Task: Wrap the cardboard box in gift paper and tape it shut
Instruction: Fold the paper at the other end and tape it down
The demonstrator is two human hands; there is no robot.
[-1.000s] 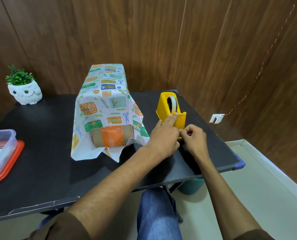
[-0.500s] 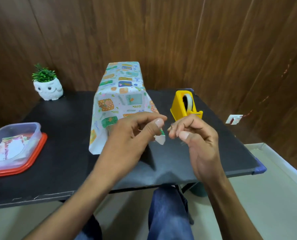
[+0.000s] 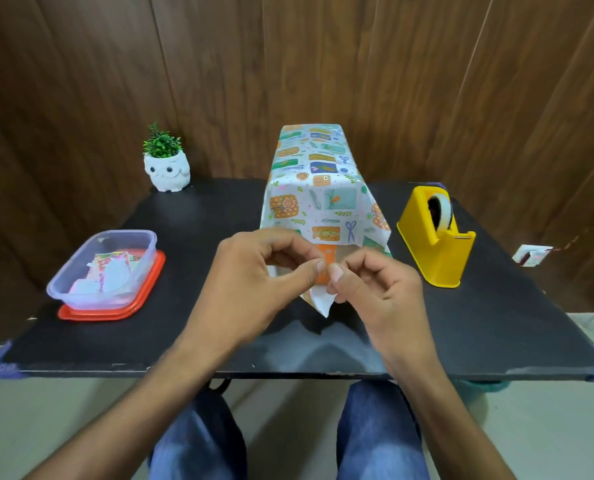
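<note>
A tall cardboard box (image 3: 346, 251) stands at the middle of the black table (image 3: 202, 216), with colourful gift paper (image 3: 318, 188) draped loosely over it. The paper's front edge hangs open, so brown card and an orange label show. My left hand (image 3: 254, 278) and my right hand (image 3: 378, 289) are raised just in front of that open edge. Their thumbs and forefingers almost meet and pinch a short strip of clear tape that is barely visible. The hands cover the box's lower front. A yellow tape dispenser (image 3: 434, 244) sits to the right of the box.
A clear plastic tub (image 3: 108, 268) with paper scraps rests on a red lid (image 3: 150, 289) at the left. A white owl pot (image 3: 166, 171) with a green plant stands at the back left. A wooden wall rises behind the table. My knees are under the front edge.
Both hands left the tape dispenser and came left to the front of the box, thumbs closer together. The head camera turned left, so the box is now centred.
</note>
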